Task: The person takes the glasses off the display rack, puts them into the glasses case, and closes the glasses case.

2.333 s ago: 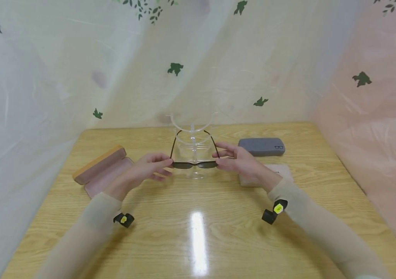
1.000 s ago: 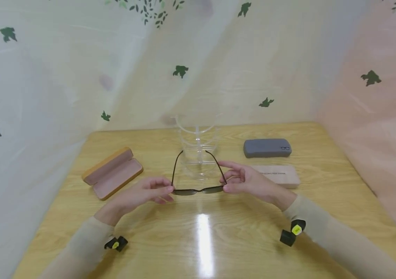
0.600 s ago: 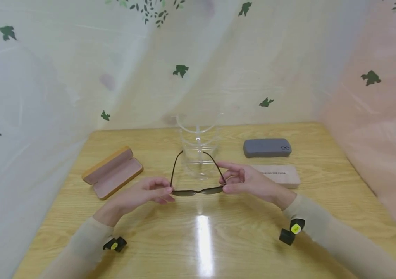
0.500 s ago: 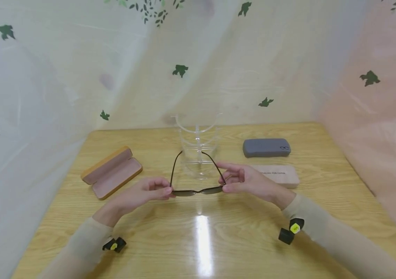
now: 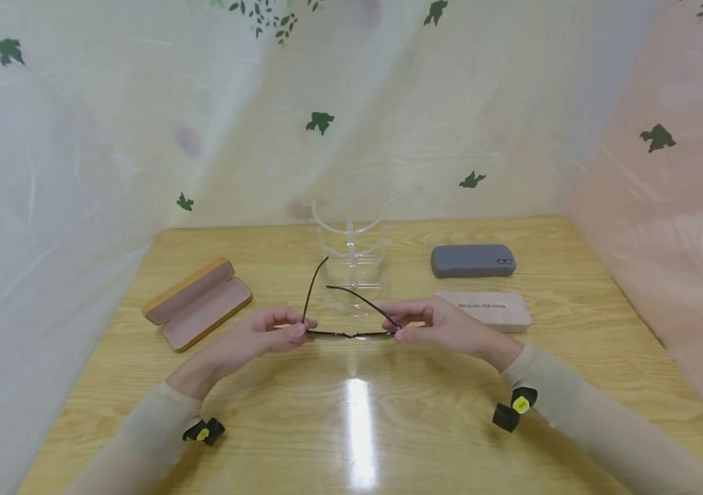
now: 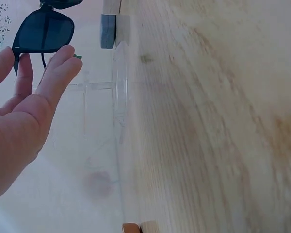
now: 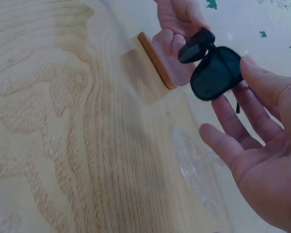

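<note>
A pair of dark sunglasses (image 5: 327, 334) is held level above the table, lenses toward me. My left hand (image 5: 267, 331) pinches the left end of the frame, and that temple points away, extended. At the other end my right hand (image 5: 444, 326) grips the frame by the hinge; the right temple slants inward, partly folded. Dark lenses (image 7: 216, 75) show plainly in the right wrist view, and a lens (image 6: 43, 31) in the left wrist view. Just behind the sunglasses stands a clear plastic eyewear display stand (image 5: 353, 258), with no glasses seen on it.
An orange glasses case (image 5: 209, 313) with pink lining lies open at the left. At the right are a closed grey glasses case (image 5: 474, 261) and, nearer, a pale pink case (image 5: 490, 311) with printed lettering. Patterned curtain hangs behind the wooden table (image 5: 289, 426).
Both hands have drawn the sunglasses back from the display stand toward me. Since half a second ago the right temple has swung inward, and the right fingers have moved in with it.
</note>
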{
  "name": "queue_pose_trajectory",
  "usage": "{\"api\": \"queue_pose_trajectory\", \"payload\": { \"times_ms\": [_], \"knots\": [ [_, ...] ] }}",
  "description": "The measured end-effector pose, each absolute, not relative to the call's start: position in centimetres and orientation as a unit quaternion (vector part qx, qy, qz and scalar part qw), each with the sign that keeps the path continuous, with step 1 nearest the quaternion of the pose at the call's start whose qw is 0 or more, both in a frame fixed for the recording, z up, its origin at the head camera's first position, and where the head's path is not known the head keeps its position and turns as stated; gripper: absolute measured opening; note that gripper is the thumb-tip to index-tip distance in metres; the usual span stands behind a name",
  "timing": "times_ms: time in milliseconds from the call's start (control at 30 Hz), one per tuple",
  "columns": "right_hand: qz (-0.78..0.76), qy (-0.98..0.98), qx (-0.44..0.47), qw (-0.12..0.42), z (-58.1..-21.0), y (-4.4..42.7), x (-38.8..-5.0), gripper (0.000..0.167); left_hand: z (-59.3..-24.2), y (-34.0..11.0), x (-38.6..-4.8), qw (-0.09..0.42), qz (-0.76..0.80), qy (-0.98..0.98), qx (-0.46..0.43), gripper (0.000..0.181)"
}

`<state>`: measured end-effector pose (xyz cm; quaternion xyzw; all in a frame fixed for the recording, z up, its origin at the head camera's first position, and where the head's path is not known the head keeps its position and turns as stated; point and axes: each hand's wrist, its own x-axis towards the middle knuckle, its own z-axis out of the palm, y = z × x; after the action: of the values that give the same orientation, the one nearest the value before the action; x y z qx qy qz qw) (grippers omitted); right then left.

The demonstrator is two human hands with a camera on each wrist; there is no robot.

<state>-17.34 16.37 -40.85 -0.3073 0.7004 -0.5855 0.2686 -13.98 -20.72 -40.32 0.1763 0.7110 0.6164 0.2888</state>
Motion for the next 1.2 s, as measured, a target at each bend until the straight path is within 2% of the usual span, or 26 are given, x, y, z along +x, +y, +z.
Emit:
{"api": "queue_pose_trajectory", "payload": {
  "times_ms": [567,733,967,1200],
  "knots": [
    [-0.590,0.707,-0.308,0.239,-41.5,16.8,-17.9,0.033,-39.9,-19.9,-13.9,0.291,0.684,0.653,0.144,0.032],
    [-0.592,0.697,-0.318,0.249,-41.4,16.9,-17.9,0.033,-39.9,-19.8,-13.9,0.289,0.684,0.652,0.153,0.043],
    [-0.623,0.684,-0.277,0.258,-41.1,16.6,-17.8,0.037,-39.9,-19.6,-13.9,0.277,0.685,0.658,0.144,0.068],
    [-0.640,0.675,-0.260,0.258,-41.0,16.4,-17.7,0.040,-40.1,-19.4,-13.9,0.276,0.689,0.655,0.140,0.067]
  ]
}}
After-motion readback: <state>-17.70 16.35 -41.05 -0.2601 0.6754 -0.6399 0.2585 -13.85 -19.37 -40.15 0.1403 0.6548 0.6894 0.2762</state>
